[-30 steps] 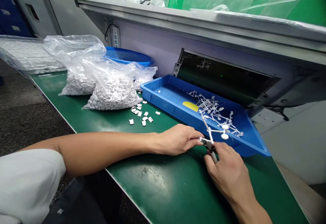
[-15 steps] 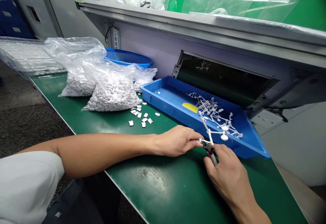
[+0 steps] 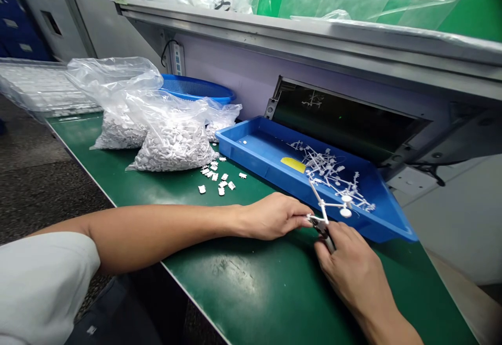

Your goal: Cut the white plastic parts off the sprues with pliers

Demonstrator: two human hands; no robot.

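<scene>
1. The left hand [image 3: 272, 217] is closed, its fingertips pinching a white plastic runner [image 3: 333, 205], which is held over the near edge of the tray;
2. The right hand [image 3: 353, 277] is clamped around side cutters [image 3: 323, 228], their jaws at the runner's end by the left fingertips;
3. A tangle of runners [image 3: 329, 167] lies in a blue plastic tray [image 3: 251, 146] on the green surface [image 3: 251, 282];
4. Small white moulded pieces [image 3: 217, 182] lie loose left of the tray;
5. Clear plastic bags of white pieces [image 3: 172, 146] sit farther left, near a blue basket [image 3: 196, 88].
</scene>
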